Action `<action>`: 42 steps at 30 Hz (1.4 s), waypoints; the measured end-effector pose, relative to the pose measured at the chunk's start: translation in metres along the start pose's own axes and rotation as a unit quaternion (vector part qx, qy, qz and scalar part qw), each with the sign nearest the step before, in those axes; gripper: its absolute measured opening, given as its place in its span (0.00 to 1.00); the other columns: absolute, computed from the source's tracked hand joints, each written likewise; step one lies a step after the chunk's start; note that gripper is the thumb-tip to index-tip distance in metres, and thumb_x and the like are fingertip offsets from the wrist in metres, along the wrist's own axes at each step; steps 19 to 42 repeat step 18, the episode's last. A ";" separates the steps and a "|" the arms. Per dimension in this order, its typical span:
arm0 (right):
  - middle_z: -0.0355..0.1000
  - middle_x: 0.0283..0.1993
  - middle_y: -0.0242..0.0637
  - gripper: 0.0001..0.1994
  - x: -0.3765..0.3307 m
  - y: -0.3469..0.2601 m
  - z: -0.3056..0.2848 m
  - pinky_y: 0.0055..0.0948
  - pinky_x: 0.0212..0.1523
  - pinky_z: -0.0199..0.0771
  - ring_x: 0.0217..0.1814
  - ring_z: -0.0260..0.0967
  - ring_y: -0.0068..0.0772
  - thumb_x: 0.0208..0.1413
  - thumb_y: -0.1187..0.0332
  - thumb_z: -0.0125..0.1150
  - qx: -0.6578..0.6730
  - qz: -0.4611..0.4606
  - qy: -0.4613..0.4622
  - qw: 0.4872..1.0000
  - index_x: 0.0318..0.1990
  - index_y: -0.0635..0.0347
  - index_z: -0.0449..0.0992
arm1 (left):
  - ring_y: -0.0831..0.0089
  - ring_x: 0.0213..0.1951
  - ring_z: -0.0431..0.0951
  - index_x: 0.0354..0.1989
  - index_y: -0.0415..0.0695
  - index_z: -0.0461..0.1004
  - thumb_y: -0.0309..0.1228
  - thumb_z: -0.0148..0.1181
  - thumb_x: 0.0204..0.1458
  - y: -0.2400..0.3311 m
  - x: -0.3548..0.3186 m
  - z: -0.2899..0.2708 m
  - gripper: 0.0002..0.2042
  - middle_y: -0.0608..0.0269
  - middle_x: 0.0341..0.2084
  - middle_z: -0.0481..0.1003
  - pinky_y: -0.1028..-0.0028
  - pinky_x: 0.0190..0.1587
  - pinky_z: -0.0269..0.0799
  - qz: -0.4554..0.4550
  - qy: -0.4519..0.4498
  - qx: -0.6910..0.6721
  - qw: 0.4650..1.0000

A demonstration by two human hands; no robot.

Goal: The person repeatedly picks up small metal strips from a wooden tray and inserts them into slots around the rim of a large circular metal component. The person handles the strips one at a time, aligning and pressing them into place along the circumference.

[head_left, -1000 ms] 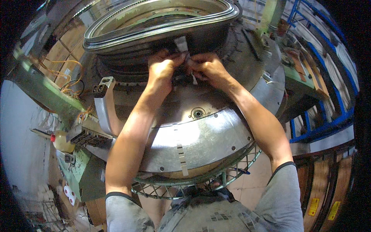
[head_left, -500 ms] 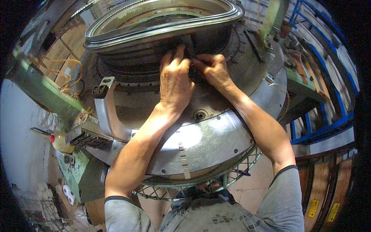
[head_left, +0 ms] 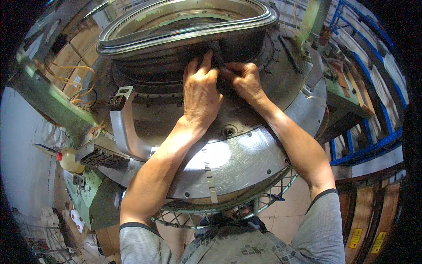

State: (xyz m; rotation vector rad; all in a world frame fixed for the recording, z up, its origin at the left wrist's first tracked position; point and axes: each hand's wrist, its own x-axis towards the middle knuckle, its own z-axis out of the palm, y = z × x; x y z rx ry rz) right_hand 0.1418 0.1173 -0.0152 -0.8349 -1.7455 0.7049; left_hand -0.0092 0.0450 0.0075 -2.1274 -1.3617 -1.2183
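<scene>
Both hands meet at the dark wall (head_left: 149, 66) below the oval metal ring of a large round machine. My left hand (head_left: 202, 94) is back-up, one finger stretched up along the wall and the others bent; its thumb is hidden. Close beside it, my right hand (head_left: 247, 81) is closed in a pinch, fingertips pointing left. A dark, narrow flap or strip (head_left: 215, 50) runs down the wall between the hands, right by the fingertips. What either hand holds there is too dark to make out.
The toothed metal ring (head_left: 189, 36) tops the machine. An upright metal bracket (head_left: 125, 123) rises left of my left forearm. A polished metal apron (head_left: 237, 163) curves beneath my arms. Green beams (head_left: 57, 99) flank the machine; a blue rack (head_left: 373, 147) stands right.
The view has shifted very slightly. Both hands stay at the same spot on the dark wall, with almost the same finger positions.
</scene>
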 end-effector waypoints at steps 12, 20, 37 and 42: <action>0.83 0.33 0.46 0.09 0.000 0.003 0.000 0.29 0.36 0.77 0.31 0.76 0.23 0.51 0.72 0.64 -0.010 -0.025 0.006 1.000 0.39 0.63 0.85 | 0.42 0.57 0.70 0.33 0.33 0.78 0.18 0.66 0.30 0.000 0.000 0.000 0.15 0.42 0.60 0.70 0.53 0.62 0.67 -0.002 -0.008 0.012 1.000; 0.82 0.34 0.47 0.10 0.002 0.009 0.002 0.30 0.37 0.77 0.31 0.78 0.26 0.51 0.73 0.63 -0.010 -0.038 0.004 0.999 0.39 0.63 0.85 | 0.43 0.59 0.69 0.33 0.36 0.80 0.19 0.67 0.30 0.001 0.001 -0.002 0.16 0.45 0.62 0.69 0.53 0.63 0.66 -0.006 -0.021 0.016 1.000; 0.82 0.34 0.47 0.10 0.002 0.009 0.002 0.30 0.37 0.77 0.31 0.78 0.26 0.51 0.73 0.63 -0.010 -0.038 0.004 0.999 0.39 0.63 0.85 | 0.43 0.59 0.69 0.33 0.36 0.80 0.19 0.67 0.30 0.001 0.001 -0.002 0.16 0.45 0.62 0.69 0.53 0.63 0.66 -0.006 -0.021 0.016 1.000; 0.82 0.34 0.47 0.10 0.002 0.009 0.002 0.30 0.37 0.77 0.31 0.78 0.26 0.51 0.73 0.63 -0.010 -0.038 0.004 0.999 0.39 0.63 0.85 | 0.43 0.59 0.69 0.33 0.36 0.80 0.19 0.67 0.30 0.001 0.001 -0.002 0.16 0.45 0.62 0.69 0.53 0.63 0.66 -0.006 -0.021 0.016 1.000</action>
